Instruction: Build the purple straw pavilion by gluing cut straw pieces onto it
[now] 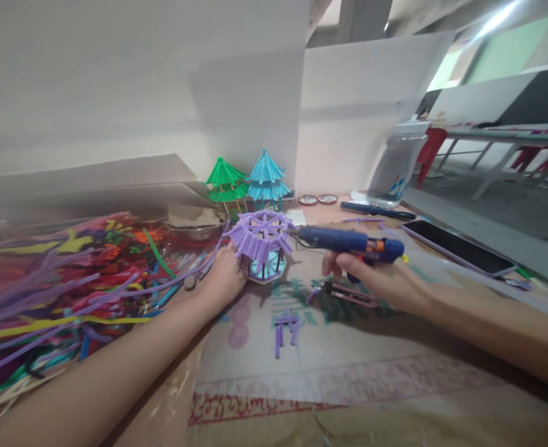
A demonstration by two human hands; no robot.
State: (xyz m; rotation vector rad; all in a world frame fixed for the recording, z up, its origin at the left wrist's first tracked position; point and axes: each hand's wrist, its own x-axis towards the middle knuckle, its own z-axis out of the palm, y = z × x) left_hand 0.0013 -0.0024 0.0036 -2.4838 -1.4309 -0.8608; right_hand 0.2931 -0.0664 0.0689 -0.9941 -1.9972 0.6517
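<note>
My left hand (228, 273) is closed on the side of a small purple pavilion model (263, 233), whose roof of purple strips has an open spoked top. Thin posts join the roof to a pale blue base. In my right hand (371, 273) is a blue hot glue gun (348, 241), its nozzle pointing left at the roof's right edge. Under the right hand lies a pair of scissors (348, 293). Several short purple pipe cleaner pieces (287, 329) lie in front of the model.
Green (227, 180) and light blue pavilion models (267, 177) stand behind. A heap of coloured pipe cleaners (69, 285) covers the left side. At right are a phone (460, 247), a dark pen (377, 211) and a clear water bottle (397, 164). White boards (367, 112) rise at the back.
</note>
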